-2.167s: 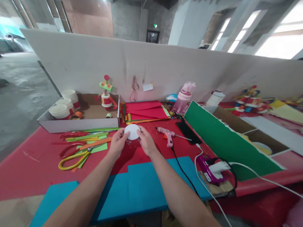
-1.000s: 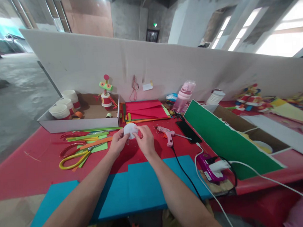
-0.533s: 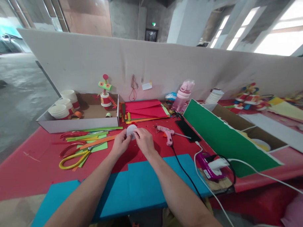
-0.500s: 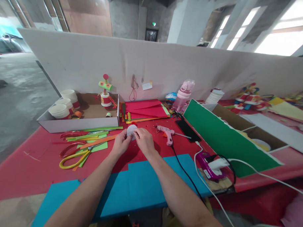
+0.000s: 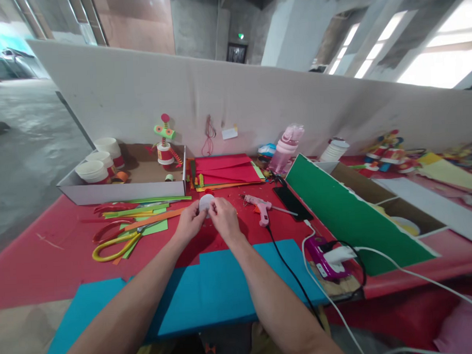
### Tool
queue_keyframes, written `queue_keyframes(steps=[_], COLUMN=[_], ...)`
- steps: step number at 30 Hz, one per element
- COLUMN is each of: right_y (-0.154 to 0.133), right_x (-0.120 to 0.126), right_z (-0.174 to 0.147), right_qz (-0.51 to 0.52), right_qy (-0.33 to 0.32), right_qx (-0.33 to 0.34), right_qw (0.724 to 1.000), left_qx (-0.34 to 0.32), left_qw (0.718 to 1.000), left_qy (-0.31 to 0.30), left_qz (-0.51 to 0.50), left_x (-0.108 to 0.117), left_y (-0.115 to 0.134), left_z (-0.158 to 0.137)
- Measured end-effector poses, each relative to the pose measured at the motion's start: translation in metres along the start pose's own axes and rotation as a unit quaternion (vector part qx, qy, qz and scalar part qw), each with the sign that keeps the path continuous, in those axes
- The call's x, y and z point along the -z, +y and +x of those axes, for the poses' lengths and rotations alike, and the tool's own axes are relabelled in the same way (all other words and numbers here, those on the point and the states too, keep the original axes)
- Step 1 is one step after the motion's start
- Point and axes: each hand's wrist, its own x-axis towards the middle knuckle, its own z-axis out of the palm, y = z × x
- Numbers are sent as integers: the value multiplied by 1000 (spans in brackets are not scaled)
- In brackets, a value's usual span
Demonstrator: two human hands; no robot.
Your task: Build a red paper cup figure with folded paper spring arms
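Over the red table, my left hand [image 5: 190, 221] pinches the left edge of a white paper disc [image 5: 206, 201]. My right hand [image 5: 223, 216] has its fingers closed on the disc's right side, so both hands hold it. A bit of red shows just behind the disc's top edge; I cannot tell whether it is joined to it. Left of my hands lie yellow-handled scissors [image 5: 118, 247] and an orange paper strip [image 5: 154, 219], among green strips. To the right, a pink hot glue gun [image 5: 260, 204] rests on the table with its cord running toward me.
A white box [image 5: 124, 193] holds paper cups [image 5: 92, 172] and a small cup figure [image 5: 165, 153]. Red paper sheets [image 5: 224, 169] lie behind my hands. A black phone [image 5: 293, 203], purple power strip [image 5: 327, 261], green-sided box [image 5: 349, 214] and pink bottle [image 5: 287, 149] stand right. Blue board [image 5: 209, 291] lies in front.
The disc and both hands have shifted very slightly up in the view. The grip on the disc looks the same.
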Motion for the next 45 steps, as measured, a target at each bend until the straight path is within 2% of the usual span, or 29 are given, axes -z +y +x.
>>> queue_keyframes(steps=[6, 12, 16, 17, 20, 22, 25, 27, 31, 35, 40, 45], right_y=[4, 7, 11, 12, 17, 18, 16, 13, 8, 7, 6, 3], right_x=[1, 7, 9, 8, 4, 2, 2, 3, 3, -2, -3, 1], right_z=[0, 2, 5, 5, 5, 5, 3, 3, 2, 0, -1, -1], right_qz=[62, 247, 283, 299, 376, 379, 328, 301, 271, 293, 313, 291], right_qy=[27, 5, 77, 77, -18, -63, -37, -22, -26, -32, -37, -47], right_qx=[-40, -57, -120, -138, -156, -150, -138, -126, -116, -123, -124, -105], right_qw=[997, 967, 949, 941, 913, 911, 934, 945, 955, 948, 941, 950], left_qx=[25, 39, 53, 58, 70, 38, -81, -166, -269, -284, -255, -218], left_qw=[999, 997, 993, 991, 990, 996, 992, 967, 918, 906, 927, 934], left_qy=[-1, 27, 11, -2, -41, -23, 89, 134, 116, 122, 99, 70], left_qz=[-27, -69, -107, -117, -117, -80, 39, 142, 268, 288, 256, 275], left_x=[-2, -1, 3, 4, 5, 6, 8, 10, 13, 13, 14, 14], left_y=[-2, -4, -3, -3, -3, -4, -6, -6, -5, -6, -2, 5], left_z=[-1, 1, 1, 1, 0, 1, 3, 4, 4, 5, 4, 5])
